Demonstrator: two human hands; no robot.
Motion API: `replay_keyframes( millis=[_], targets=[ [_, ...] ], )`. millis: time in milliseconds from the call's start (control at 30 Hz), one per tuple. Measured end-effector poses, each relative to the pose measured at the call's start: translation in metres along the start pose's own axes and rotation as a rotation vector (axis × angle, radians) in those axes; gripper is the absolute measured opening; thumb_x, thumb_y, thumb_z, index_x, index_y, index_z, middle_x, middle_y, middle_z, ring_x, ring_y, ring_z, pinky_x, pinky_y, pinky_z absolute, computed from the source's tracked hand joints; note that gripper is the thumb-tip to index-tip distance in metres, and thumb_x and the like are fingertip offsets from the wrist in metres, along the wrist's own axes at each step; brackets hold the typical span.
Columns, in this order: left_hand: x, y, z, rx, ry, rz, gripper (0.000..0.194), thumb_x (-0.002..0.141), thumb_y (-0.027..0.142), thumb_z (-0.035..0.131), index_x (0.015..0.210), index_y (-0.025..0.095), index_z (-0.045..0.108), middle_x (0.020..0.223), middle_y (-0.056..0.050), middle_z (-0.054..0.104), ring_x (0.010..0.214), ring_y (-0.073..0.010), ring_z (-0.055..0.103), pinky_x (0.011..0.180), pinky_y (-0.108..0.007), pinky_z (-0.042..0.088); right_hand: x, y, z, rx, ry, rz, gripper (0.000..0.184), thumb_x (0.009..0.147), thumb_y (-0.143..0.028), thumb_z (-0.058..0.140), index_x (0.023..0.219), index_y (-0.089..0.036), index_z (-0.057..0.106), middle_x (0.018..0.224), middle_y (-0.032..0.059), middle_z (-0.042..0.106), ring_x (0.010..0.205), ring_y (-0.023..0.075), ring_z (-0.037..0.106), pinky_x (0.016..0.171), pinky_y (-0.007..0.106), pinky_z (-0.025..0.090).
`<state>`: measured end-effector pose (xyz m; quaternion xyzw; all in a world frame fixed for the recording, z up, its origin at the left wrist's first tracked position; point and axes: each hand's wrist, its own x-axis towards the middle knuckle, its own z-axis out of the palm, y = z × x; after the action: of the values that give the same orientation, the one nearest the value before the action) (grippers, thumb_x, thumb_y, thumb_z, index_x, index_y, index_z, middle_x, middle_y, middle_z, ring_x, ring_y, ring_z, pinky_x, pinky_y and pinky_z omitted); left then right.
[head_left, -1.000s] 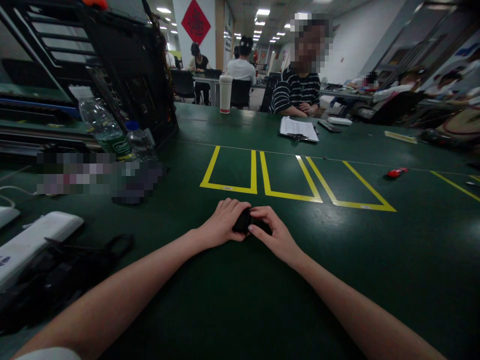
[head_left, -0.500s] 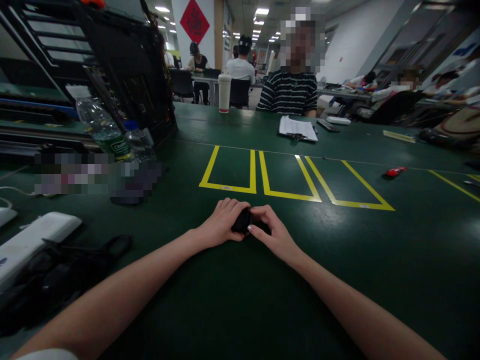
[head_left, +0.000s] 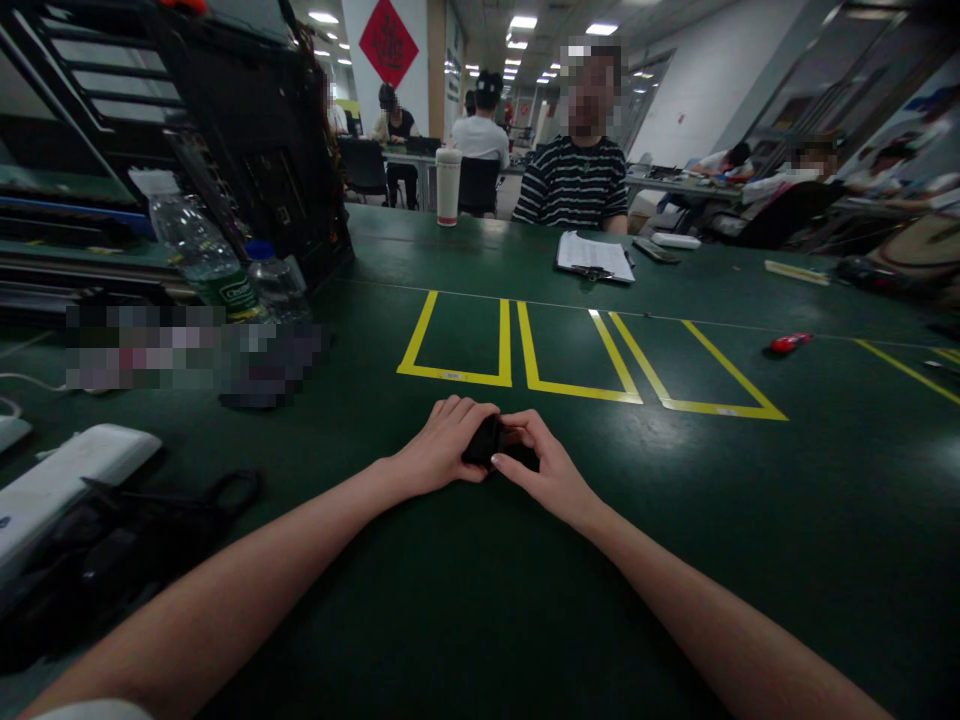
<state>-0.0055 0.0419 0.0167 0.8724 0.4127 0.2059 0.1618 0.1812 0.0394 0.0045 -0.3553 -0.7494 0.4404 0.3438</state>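
Note:
A small black boxy object (head_left: 481,443) sits low over the green tabletop (head_left: 465,590), between my two hands. My left hand (head_left: 448,440) wraps around its left side, thumb below and fingers over the top. From the right, the thumb and fingertips of my right hand (head_left: 546,462) close on its right edge. Much of the object is covered by my fingers, so its exact kind cannot be made out. Just beyond my hands lie frames of yellow tape (head_left: 454,378) stuck to the table.
At left are a white power strip (head_left: 90,465), a black cable bundle (head_left: 112,560), plastic bottles (head_left: 199,250) and a black machine frame (head_left: 277,180). Farther off stand a white cup (head_left: 448,188), a clipboard with papers (head_left: 595,258) and a red object (head_left: 790,343). A person (head_left: 574,185) sits opposite.
My right thumb has shifted very slightly left against the black object. Both hands otherwise keep their place. The person opposite has leaned a little to the left.

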Motion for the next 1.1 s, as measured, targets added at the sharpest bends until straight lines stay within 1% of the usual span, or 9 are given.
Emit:
replay_keyframes(
  millis=[100,200,400,600,733,800,933,1100],
  targets=[
    [0.0007,-0.0009,0.0016,0.016,0.014,-0.003,0.059,0.068,0.024,0.067,0.118,0.018,0.036,0.107,-0.008,0.049,0.095,-0.025,0.045,0.082,-0.038,0.036,0.0,0.0037,0.0001,-0.019,0.036,-0.053,0.024,0.079,-0.022,0.056,0.102,-0.024,0.048,0.1,0.0027,0.051,0.096,0.0196,0.053,0.087,0.039,0.044],
    [0.0003,0.0003,-0.0002,0.005,0.004,0.004,0.057,0.071,0.025,0.065,0.118,0.018,0.036,0.108,-0.008,0.049,0.096,-0.0244,0.045,0.083,-0.037,0.035,0.0003,0.0055,0.0003,-0.02,0.065,-0.051,0.018,0.081,-0.023,0.054,0.099,-0.024,0.05,0.099,0.0026,0.051,0.095,0.0193,0.053,0.086,0.039,0.045],
    [-0.0011,0.0026,-0.0038,-0.025,-0.014,-0.008,0.053,0.071,0.024,0.064,0.117,0.02,0.036,0.11,-0.007,0.049,0.097,-0.0243,0.045,0.084,-0.038,0.035,0.0008,0.0013,0.0008,-0.028,0.032,0.042,0.03,0.083,-0.026,0.052,0.112,-0.023,0.044,0.107,0.0052,0.052,0.099,0.0205,0.053,0.088,0.042,0.044],
    [-0.0007,-0.0004,-0.0005,-0.027,-0.006,-0.012,0.056,0.07,0.023,0.065,0.117,0.021,0.036,0.11,-0.006,0.049,0.096,-0.0245,0.046,0.083,-0.038,0.036,-0.0006,-0.0019,-0.0003,0.012,0.002,0.018,0.028,0.082,-0.025,0.054,0.109,-0.024,0.046,0.103,0.004,0.052,0.095,0.0199,0.055,0.083,0.04,0.048],
    [0.0,-0.0028,0.0032,-0.023,0.013,-0.004,0.058,0.07,0.026,0.065,0.119,0.022,0.035,0.11,-0.006,0.049,0.096,-0.0244,0.046,0.084,-0.038,0.036,-0.0007,0.001,-0.0006,0.02,0.05,-0.022,0.02,0.083,-0.025,0.052,0.103,-0.024,0.049,0.101,0.0029,0.051,0.095,0.0187,0.054,0.085,0.038,0.047],
    [0.0001,-0.0034,0.0043,-0.02,0.015,-0.005,0.058,0.07,0.026,0.066,0.119,0.022,0.035,0.11,-0.006,0.049,0.097,-0.0244,0.046,0.084,-0.038,0.035,-0.0001,0.0025,-0.0004,0.015,0.061,-0.01,0.02,0.082,-0.024,0.053,0.102,-0.024,0.049,0.102,0.0029,0.051,0.096,0.0188,0.054,0.087,0.039,0.046],
    [0.0002,-0.0023,0.0026,-0.022,0.009,-0.004,0.057,0.07,0.025,0.066,0.118,0.021,0.036,0.111,-0.006,0.049,0.097,-0.0242,0.046,0.084,-0.038,0.036,0.0011,0.0023,-0.0005,0.006,0.036,0.056,0.028,0.083,-0.026,0.053,0.11,-0.023,0.045,0.106,0.0045,0.052,0.1,0.0196,0.053,0.088,0.04,0.045],
    [0.0004,0.0015,-0.0028,-0.019,-0.015,-0.016,0.057,0.069,0.023,0.066,0.118,0.022,0.036,0.109,-0.007,0.05,0.097,-0.0251,0.046,0.083,-0.039,0.036,0.0009,-0.0002,-0.0007,0.033,-0.016,0.059,0.022,0.084,-0.027,0.052,0.105,-0.022,0.047,0.104,0.0041,0.053,0.092,0.0189,0.056,0.079,0.037,0.049]
  ],
)
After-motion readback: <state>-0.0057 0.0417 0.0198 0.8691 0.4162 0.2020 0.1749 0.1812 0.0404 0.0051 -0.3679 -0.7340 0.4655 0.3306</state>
